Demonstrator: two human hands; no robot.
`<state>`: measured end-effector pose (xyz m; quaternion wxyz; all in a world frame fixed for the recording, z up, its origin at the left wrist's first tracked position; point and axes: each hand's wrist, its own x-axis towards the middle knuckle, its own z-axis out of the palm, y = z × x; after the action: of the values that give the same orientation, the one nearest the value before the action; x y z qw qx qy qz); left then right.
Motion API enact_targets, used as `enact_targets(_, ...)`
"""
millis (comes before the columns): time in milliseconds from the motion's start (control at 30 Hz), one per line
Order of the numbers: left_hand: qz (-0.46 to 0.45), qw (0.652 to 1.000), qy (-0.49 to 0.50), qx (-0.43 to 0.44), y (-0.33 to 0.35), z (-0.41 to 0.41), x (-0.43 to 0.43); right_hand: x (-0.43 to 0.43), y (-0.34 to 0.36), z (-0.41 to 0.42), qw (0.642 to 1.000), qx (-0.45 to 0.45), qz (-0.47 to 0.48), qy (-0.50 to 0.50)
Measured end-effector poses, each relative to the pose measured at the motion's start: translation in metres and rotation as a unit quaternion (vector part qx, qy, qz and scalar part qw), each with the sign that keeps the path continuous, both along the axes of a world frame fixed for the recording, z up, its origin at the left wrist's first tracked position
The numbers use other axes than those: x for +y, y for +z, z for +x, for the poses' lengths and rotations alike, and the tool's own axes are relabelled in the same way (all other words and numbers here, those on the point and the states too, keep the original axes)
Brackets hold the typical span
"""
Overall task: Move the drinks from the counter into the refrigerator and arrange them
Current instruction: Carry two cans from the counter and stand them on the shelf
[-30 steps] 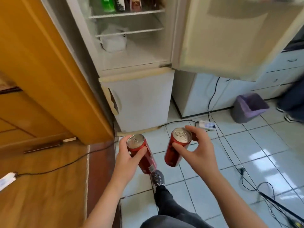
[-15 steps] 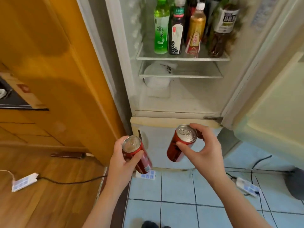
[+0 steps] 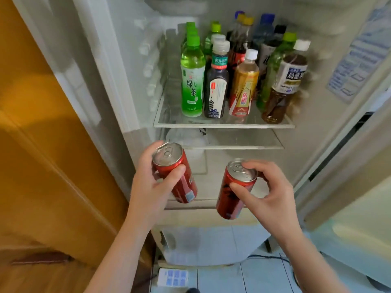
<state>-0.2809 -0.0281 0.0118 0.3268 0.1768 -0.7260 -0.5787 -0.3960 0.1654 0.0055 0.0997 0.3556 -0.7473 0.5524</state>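
Note:
My left hand (image 3: 148,187) grips a red drink can (image 3: 175,172), tilted, silver top toward me. In my right hand (image 3: 268,193) I hold a second red can (image 3: 234,191) by its upper rim. Both cans hover in front of the open refrigerator, below its glass shelf (image 3: 222,124). That shelf is packed with several upright bottles: a green tea bottle (image 3: 191,81) at front left, a dark bottle (image 3: 216,87), a gold-labelled bottle (image 3: 243,89) and a brown tea bottle (image 3: 283,87) at front right.
A lower glass shelf (image 3: 243,145) has a white bag (image 3: 186,140) under it at the left. The orange wooden panel (image 3: 42,144) stands close on the left. The open fridge door (image 3: 359,155) is on the right. A power strip (image 3: 172,277) lies on the tiled floor.
My view has risen from the floor and fridge base to the bottle shelf. Both hands have lifted the cans higher and closer to the fridge interior.

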Motion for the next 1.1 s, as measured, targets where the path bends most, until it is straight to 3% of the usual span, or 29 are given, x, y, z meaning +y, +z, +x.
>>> enact_targets(200, 0.007, 0.997, 0.039, 0.063, 0.041, -0.074, -0.049, -0.037, 0.031, -0.051, 0.999, 0.02, -0.042, -0.014)
enact_targets(567, -0.044, 0.986, 0.152, 0.053, 0.052, -0.175, -0.107, -0.078, 0.054, -0.114, 0.996, 0.016, -0.09, -0.002)
enact_targets(933, -0.145, 0.955, 0.258, 0.001, 0.045, -0.209, -0.121, -0.102, 0.054, -0.14, 0.997, 0.006, -0.068, 0.021)
enact_targets(1100, -0.09, 0.968, 0.232, 0.03, 0.025, -0.206, -0.118, -0.113, 0.053, -0.142, 0.997, 0.001, -0.072, 0.032)
